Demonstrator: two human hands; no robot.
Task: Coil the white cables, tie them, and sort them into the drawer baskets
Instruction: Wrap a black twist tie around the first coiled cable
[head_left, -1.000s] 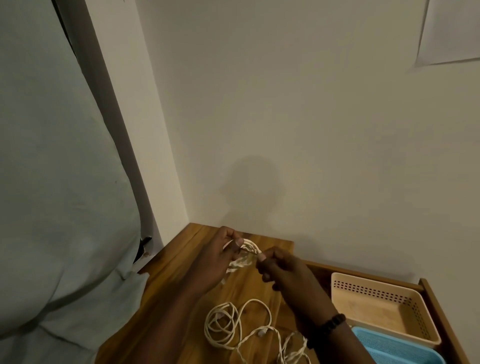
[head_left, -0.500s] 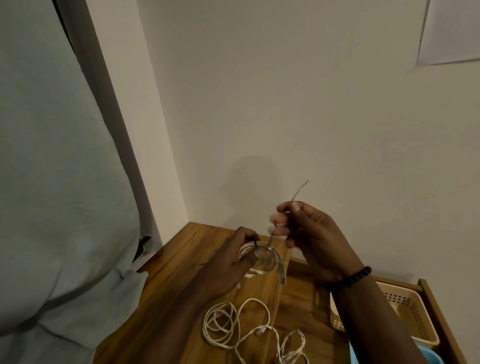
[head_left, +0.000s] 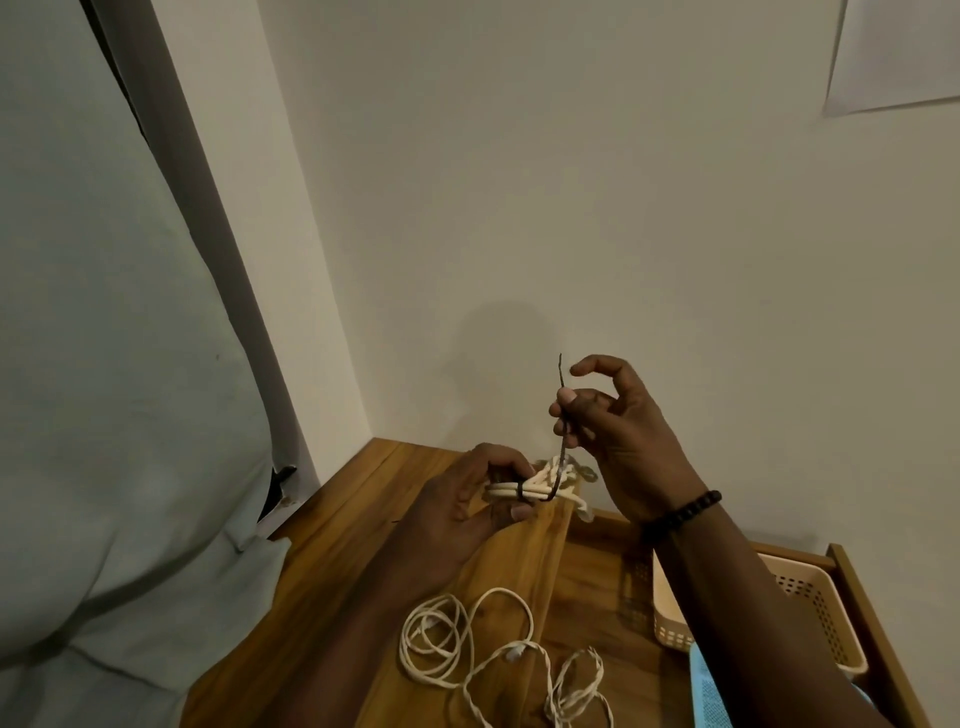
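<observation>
Cables are the job, and one coiled bundle (head_left: 540, 486) is held just above the wooden top (head_left: 332, 582), gripped at one end by the left hand (head_left: 467, 506), while the right hand (head_left: 618, 426) pinches a thin dark tie (head_left: 561, 441) between thumb and fingers, its upper end sticking up and its lower end wrapped round the coil. To tie it well, I judge the left hand should hold the loops flat while the right pulls the tie snug and twists it close. More loose cable (head_left: 467, 649) lies nearer on the wood, a beige basket (head_left: 810, 603) and a blue basket (head_left: 711, 686) sit in the open drawer on the right, and plain walls meet in a corner behind.
</observation>
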